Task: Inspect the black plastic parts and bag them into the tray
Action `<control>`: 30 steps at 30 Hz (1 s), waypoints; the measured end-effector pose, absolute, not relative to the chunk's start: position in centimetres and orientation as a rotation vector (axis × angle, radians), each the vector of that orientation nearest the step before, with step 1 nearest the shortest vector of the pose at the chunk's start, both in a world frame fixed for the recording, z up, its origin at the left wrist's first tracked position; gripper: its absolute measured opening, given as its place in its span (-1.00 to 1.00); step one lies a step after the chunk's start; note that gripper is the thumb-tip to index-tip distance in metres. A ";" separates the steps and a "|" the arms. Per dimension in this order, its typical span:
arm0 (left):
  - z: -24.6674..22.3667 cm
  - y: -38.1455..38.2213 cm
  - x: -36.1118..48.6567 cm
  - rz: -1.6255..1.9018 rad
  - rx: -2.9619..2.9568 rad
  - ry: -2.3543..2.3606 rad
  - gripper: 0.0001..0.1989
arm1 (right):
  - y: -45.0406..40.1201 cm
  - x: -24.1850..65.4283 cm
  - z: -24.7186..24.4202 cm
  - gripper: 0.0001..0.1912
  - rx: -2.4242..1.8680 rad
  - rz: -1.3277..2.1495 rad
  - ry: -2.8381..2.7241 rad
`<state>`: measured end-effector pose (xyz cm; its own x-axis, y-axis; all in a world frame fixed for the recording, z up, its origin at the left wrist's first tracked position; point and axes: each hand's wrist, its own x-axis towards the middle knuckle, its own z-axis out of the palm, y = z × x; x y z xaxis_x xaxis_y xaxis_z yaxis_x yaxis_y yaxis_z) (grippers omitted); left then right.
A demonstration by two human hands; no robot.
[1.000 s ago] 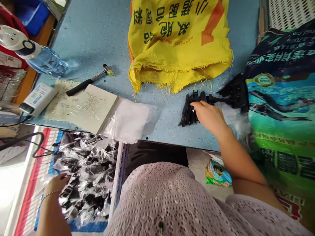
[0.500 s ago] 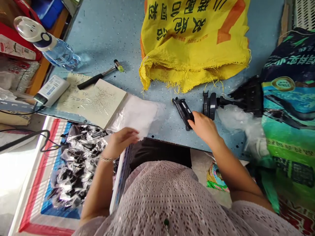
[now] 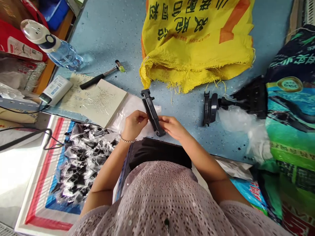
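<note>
A long black plastic part (image 3: 153, 113) is held tilted between my two hands over the table's front edge. My left hand (image 3: 135, 124) closes on its left side, fingers curled. On the other side, the fingers of my right hand (image 3: 173, 127) are pressed against the part. Under my left hand lie clear plastic bags with white paper (image 3: 133, 105). A curved black part (image 3: 210, 108) rests on the table to the right, beside a black piece with a wide end (image 3: 251, 98).
A yellow woven sack (image 3: 197, 49) covers the back middle. On the left are a small hammer (image 3: 98, 78), a cardboard pad (image 3: 108, 101), a white box-like device (image 3: 56, 90) and a water bottle (image 3: 65, 54). A crate (image 3: 41, 177) of bagged parts stands below left; a green bag (image 3: 290, 131) is at right.
The long black part has left the table and moved left with my right hand. My left hand has moved right and taken hold of it too.
</note>
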<state>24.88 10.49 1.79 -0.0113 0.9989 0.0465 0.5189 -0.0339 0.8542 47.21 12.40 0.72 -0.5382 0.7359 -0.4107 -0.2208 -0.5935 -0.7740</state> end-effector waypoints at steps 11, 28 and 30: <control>2.0 9.8 23.7 0.899 2.013 1.614 -0.46 | 9.5 51.3 1.7 -0.73 -0.968 2.344 -0.973; 1.7 4.9 27.3 0.998 2.262 1.093 -0.27 | 9.3 45.9 2.0 -0.41 -1.314 1.868 -0.945; 2.9 4.6 27.0 0.967 2.253 1.104 -0.32 | 8.2 45.2 3.3 -0.50 -1.340 1.660 -1.220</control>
